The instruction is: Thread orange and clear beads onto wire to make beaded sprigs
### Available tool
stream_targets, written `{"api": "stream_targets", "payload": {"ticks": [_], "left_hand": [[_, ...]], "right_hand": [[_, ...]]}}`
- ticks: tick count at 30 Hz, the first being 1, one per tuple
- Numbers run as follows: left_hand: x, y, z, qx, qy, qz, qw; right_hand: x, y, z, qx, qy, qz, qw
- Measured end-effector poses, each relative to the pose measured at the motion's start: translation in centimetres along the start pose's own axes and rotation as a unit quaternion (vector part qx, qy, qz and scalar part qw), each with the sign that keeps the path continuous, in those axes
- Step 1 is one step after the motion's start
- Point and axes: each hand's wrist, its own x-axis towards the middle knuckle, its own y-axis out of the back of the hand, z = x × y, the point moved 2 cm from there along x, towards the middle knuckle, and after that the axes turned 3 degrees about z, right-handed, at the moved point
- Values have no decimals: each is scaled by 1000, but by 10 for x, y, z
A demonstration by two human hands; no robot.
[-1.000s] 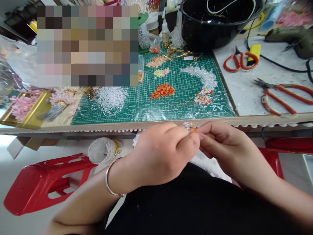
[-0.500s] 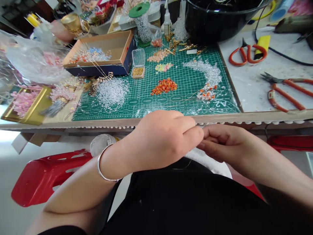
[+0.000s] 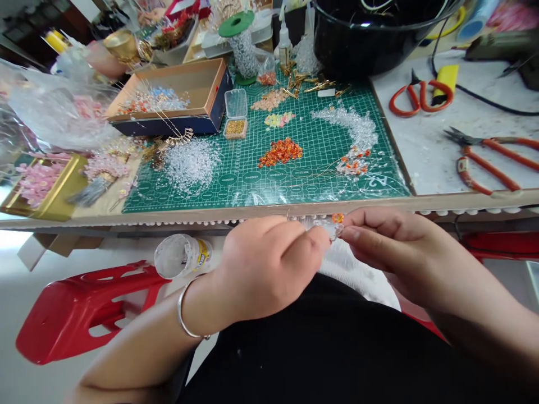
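Note:
A small strand of transparent and orange beads on fine wire (image 3: 332, 226) sits just above my hands, near the edge of the work table. My left hand (image 3: 269, 266) pinches one side of it between the fingertips and thumb, and a silver bangle (image 3: 184, 314) circles that wrist. My right hand (image 3: 391, 247) pinches the other side. Part of the strand is hidden by my fingers. Both hands are over my black-clothed lap, below the table edge.
A green cutting mat (image 3: 295, 185) holds piles of orange and transparent beads. Red-handled scissors (image 3: 421, 95) and shears (image 3: 484, 163) lie on the right. A black bowl (image 3: 370, 33) stands behind. A plastic jar (image 3: 181, 256) and red stool (image 3: 84, 317) are below left.
The beaded strand, hidden between my hands half a second ago, shows again above my fingers. My hands have dropped slightly and moved a little apart. The view has shifted slightly.

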Motion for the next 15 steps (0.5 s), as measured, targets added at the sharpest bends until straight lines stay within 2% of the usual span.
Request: {"api": "stream_targets", "payload": {"ticks": [2, 4, 10, 12, 15], "left_hand": [[-7, -4, 1, -25, 30, -13, 999], [-11, -8, 3, -27, 33, -17, 999], [-14, -7, 11, -10, -30, 16, 999], [-11, -5, 13, -18, -54, 9, 998], [-5, 1, 13, -20, -75, 8, 997]], "right_hand": [[0, -5, -5, 37, 3, 6, 999], [1, -11, -9, 70, 5, 14, 997], [3, -20, -10, 105, 29, 36, 993], [2, -20, -8, 78, 37, 39, 996], [-2, -20, -9, -36, 60, 62, 996]]}}
